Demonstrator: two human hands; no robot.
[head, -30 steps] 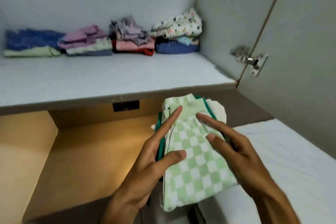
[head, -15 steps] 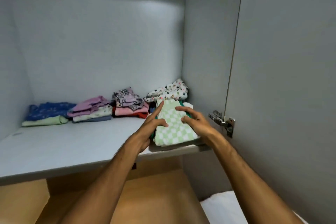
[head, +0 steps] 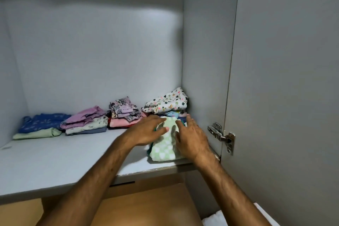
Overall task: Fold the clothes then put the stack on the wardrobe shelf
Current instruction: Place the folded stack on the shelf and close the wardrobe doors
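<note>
Both hands are on the stack: my left hand (head: pixel 146 131) lies flat with fingers spread over its left and far end, and my right hand (head: pixel 191 138) lies flat along its right side, neither curled into a grip that I can see, more pressing and steering than clutching. Between them sits the green-checked folded stack (head: pixel 164 149), with a darker teal layer peeking out underneath, resting on the wardrobe shelf (head: pixel 55 159) near its front edge at the right end, close to the side wall and the door hinge (head: pixel 221 135). I judge the folding done and the placing nearly done; what remains is seating the pile. That next move calls for a gentle, even push inward so the layers slide together without the top piece shearing off, then lifting both palms straight up. Behind it along the back wall the shelf holds other folded piles: a white clover-print bundle (head: pixel 167 102) on blue pieces in the corner, just beyond my fingertips, a lilac cartoon-print one (head: pixel 124 110) over pink, a mauve and pale floral pile (head: pixel 86 121), and a blue one over light green (head: pixel 40 126) at far left.
</note>
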